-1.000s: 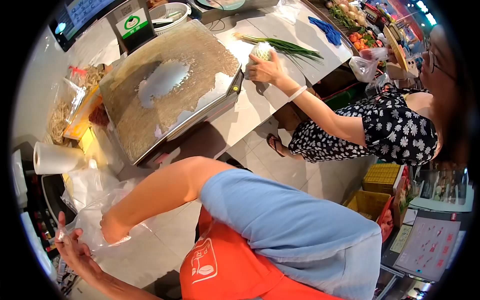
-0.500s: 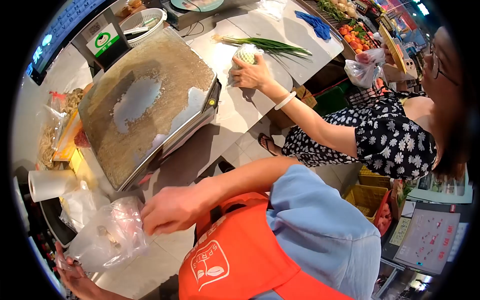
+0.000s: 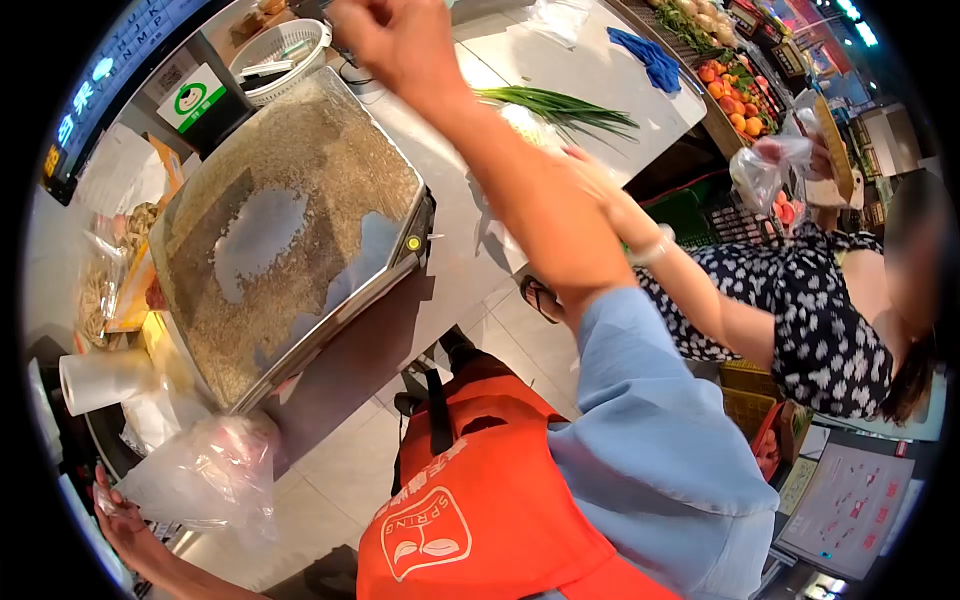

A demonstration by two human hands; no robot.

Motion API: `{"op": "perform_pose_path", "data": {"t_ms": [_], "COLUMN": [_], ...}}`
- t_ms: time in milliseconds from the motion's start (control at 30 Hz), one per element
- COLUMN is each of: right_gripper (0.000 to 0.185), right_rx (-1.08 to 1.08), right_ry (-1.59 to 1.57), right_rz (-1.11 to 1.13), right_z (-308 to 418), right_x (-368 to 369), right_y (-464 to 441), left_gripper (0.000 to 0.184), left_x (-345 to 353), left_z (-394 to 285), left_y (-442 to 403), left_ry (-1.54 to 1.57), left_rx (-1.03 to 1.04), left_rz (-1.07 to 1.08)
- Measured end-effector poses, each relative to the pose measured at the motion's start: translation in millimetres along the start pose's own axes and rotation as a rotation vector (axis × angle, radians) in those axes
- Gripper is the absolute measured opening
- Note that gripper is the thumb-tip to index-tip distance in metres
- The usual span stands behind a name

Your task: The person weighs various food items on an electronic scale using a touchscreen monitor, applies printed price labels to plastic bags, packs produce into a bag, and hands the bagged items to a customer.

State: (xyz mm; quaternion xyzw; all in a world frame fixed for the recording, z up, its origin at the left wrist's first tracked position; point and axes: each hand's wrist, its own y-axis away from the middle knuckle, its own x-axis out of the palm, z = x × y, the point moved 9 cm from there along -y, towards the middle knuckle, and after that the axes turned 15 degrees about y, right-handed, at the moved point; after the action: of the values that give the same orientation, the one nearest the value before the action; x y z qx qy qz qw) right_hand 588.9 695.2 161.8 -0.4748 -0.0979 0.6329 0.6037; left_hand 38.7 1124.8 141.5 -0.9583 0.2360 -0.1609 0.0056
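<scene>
Bag [image 3: 215, 468], clear plastic: hanging just below the scale's lowest corner, pinkish contents blurred through the film. Scale [image 3: 205, 320], landmark piece: broad flat top, brown and worn, with bare grey patches and a metal rim.

Left hand [image 3: 122, 518], yours: below and to the left of the scale, at the bag's outer edge, fingers partly bent; you cannot tell from this view whether they grasp the plastic. Right hand [image 3: 395, 40], yours: raised past the scale's upper right corner, bent fingers cut by the top edge; whether it is clenched or grasping anything, you cannot tell.

Pale roll [image 3: 105, 382]: left of the scale. White basket [image 3: 287, 75]: just beyond the scale's top end, items inside. Green-and-white sign [image 3: 193, 97]: beside the scale's upper left corner.

Spring onions [image 3: 575, 108]: on the counter, right of the scale. Pale round item [image 3: 530, 118]: beside them, partly behind your forearm. Blue cloth [image 3: 645, 58]: farther right of the scale. Another person's arm [image 3: 700, 285]: right of the scale, pale bracelet at the wrist, its hand mostly hidden behind your forearm.
</scene>
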Motion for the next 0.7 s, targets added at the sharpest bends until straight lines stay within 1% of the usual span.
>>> {"op": "perform_pose_path", "data": {"t_ms": [33, 100, 133, 167, 200, 233, 267, 300, 367, 400, 433, 467, 500, 533, 567, 600, 633, 667, 700], "right_gripper": [0.026, 0.03, 0.032, 0.035, 0.042, 0.055, 0.068, 0.065, 0.058, 0.052, 0.047, 0.038, 0.034, 0.034, 0.032, 0.03, 0.027, 0.024, 0.022], "right_rx": [0.014, 0.163, 0.054, -0.119, -0.179, -0.049, -0.066, -0.023, 0.069, 0.045, 0.012, 0.022, 0.06, -0.023, -0.061, -0.001, -0.075, -0.103, -0.125], "right_ry": [0.254, 0.677, 0.823, 0.938, 1.008, 0.947, 1.022, 0.876, 0.732, 0.738, 0.732, 0.732, 0.753, 0.772, 0.689, 0.616, 0.634, 0.57, 0.515], "right_rz": [-0.082, 0.493, 0.74, 0.894, 1.097, 1.131, 1.288, 1.212, 1.181, 1.152, 1.13, 1.134, 1.161, 1.149, 1.103, 1.052, 1.018, 0.981, 0.94], "right_z": [-42, -147, -195, -247, -279, -318, -338, -344, -359, -361, -361, -365, -371, -380, -383, -368, -391, -388, -376], "right_x": [23, 67, 81, 97, 93, 82, 80, 66, 57, 57, 59, 61, 63, 69, 64, 51, 50, 45, 34], "right_y": [-17, -28, -20, -9, 7, 19, 35, 42, 53, 53, 56, 57, 58, 57, 53, 44, 37, 28, 15], "left_gripper": [0.05, 0.05, 0.044, 0.043, 0.042, 0.041, 0.04, 0.039, 0.038, 0.037, 0.036, 0.034, 0.029, 0.025, 0.026, 0.027, 0.029, 0.03, 0.03], "left_x": [1, 3, -1, -3, -1, 4, 9, 8, -10, -24, -5, 2, 22, 19, 42, 42, 56, 65, 66], "left_z": [4, 10, 10, 10, 8, 11, 12, 16, 20, 23, 25, 31, 33, 39, 44, 54, 56, 57, 58], "left_y": [-2, -5, -2, 2, 9, 15, 22, 22, 23, 24, 34, 40, 47, 48, 53, 60, 64, 67, 69], "left_ry": [-0.033, -0.103, -0.086, -0.095, -0.107, -0.116, -0.138, -0.155, -0.194, -0.22, -0.307, -0.322, -0.378, -0.423, -0.398, -0.353, -0.39, -0.358, -0.377], "left_rx": [-0.007, -0.014, 0.004, 0.019, 0.031, 0.043, 0.082, 0.056, 0.006, 0.032, -0.015, -0.025, -0.043, -0.032, -0.03, -0.073, -0.091, -0.087, -0.098], "left_rz": [-0.01, -0.036, 0.023, 0.004, -0.015, -0.037, -0.098, -0.08, -0.065, -0.147, -0.169, -0.241, -0.247, -0.247, -0.195, -0.17, -0.175, -0.104, -0.131]}}
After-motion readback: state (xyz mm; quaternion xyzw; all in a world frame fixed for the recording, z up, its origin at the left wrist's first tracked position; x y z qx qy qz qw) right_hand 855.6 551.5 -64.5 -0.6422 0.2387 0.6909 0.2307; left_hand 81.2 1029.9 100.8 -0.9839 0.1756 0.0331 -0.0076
